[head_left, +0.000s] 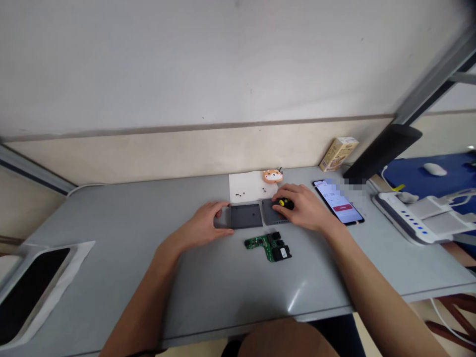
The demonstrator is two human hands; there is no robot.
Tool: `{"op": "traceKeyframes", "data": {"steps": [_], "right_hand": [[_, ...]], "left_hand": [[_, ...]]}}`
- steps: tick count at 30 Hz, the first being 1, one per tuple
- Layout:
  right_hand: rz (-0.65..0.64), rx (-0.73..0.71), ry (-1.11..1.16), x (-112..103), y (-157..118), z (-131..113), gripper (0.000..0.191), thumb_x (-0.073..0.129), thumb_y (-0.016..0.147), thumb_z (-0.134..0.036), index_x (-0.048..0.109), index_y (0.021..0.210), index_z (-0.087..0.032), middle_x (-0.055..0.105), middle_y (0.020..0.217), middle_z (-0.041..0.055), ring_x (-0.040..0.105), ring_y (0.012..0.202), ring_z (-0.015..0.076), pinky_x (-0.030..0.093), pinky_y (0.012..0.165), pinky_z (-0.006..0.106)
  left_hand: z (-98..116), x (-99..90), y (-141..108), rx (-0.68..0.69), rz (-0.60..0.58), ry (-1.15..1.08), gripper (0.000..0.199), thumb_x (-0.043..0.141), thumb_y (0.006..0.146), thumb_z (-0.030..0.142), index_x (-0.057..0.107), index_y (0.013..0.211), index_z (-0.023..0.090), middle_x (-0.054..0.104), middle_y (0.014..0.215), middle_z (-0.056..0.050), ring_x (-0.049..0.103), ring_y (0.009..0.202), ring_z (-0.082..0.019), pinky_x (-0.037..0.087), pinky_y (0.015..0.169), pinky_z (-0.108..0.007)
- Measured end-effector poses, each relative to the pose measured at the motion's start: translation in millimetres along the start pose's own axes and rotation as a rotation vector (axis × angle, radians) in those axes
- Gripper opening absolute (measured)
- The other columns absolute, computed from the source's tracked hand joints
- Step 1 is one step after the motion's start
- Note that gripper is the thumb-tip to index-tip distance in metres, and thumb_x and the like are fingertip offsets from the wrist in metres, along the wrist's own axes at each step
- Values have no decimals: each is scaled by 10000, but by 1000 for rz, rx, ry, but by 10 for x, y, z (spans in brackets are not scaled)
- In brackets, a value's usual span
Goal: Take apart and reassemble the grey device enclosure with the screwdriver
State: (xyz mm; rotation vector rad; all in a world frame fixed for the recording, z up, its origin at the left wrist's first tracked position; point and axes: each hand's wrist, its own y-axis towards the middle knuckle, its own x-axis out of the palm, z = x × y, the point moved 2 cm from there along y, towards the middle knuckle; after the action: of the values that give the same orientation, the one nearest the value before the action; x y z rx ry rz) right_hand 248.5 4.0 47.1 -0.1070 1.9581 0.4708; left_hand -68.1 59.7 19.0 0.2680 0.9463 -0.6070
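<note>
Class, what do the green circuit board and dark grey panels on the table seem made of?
The circuit board looks like green-coated fibreglass carrying black components. The dark grey panels look like matte plastic, given their dull surface; painted metal is possible.

No wording can be read clearly. The phone screen point(337, 202) near the desk's back edge shows fine lines and a red button, all too blurred, and the printing on the carton point(338, 153) is too small to make out.
</note>
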Motion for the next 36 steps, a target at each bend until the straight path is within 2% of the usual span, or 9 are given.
{"op": "traceKeyframes", "data": {"steps": [4,6,9,13,16,21,27,29,36], "right_hand": [[-1,15,50,40,-70,50,172,654,951,-369,713,1074,-263,723,1189,53,653,1098,267,458,972,442],[5,16,70,43,-65,64,168,668,943,-355,709,1074,-258,727,1149,53,654,1085,262,458,961,431],[16,9,76,51,-48,75,151,683,931,-339,706,1052,-250,731,1098,50,657,1064,259,455,943,419],[42,0,84,66,-49,76,128,688,926,-323,706,1028,-248,735,1087,47,655,1063,257,448,945,413],[56,-7,84,84,-51,68,126,689,924,-321,706,1027,-249,737,1089,51,653,1069,261,450,931,412],[77,-18,78,110,-46,48,136,693,922,-319,708,1034,-245,740,1107,54,653,1084,260,454,935,417],[74,-23,78,121,-51,60,157,667,943,-338,710,1062,-245,733,1128,63,650,1104,267,455,946,427],[86,-20,72,123,-51,67,165,661,947,-345,711,1072,-249,730,1150,67,650,1111,270,454,949,432],[64,-31,72,126,-50,96,159,637,961,-354,716,1055,-253,736,1117,66,662,1037,258,460,921,433]], "left_hand": [[233,-51,-65,51,79,38,782,774,847,481,422,1531,336,537,1387,-94,555,1225,-313,495,1002,-453],[438,-10,-86,107,121,107,640,724,901,469,469,1474,338,513,1381,-85,489,1288,-312,436,1074,-494],[723,191,-81,276,113,199,338,642,982,465,618,1280,307,564,1205,-61,514,1172,-265,401,1064,-478],[869,501,-57,455,-24,315,237,601,1022,404,658,1214,278,618,1116,-49,511,1088,-261,414,965,-457],[864,579,-51,472,-49,305,232,586,1034,386,657,1219,266,643,1121,-50,505,1086,-262,411,966,-463],[846,506,-47,480,-6,242,237,621,1017,384,658,1229,284,656,1116,-34,506,1103,-255,412,983,-442],[576,205,57,342,356,226,270,511,1062,321,616,1303,259,600,1196,-72,529,1162,-246,387,1079,-452],[432,123,96,252,418,201,303,490,1064,333,590,1330,228,595,1189,-90,545,1159,-252,413,1070,-442],[200,134,147,38,269,83,329,488,1040,422,578,1269,205,637,938,-40,607,859,-209,486,817,-355]]}}
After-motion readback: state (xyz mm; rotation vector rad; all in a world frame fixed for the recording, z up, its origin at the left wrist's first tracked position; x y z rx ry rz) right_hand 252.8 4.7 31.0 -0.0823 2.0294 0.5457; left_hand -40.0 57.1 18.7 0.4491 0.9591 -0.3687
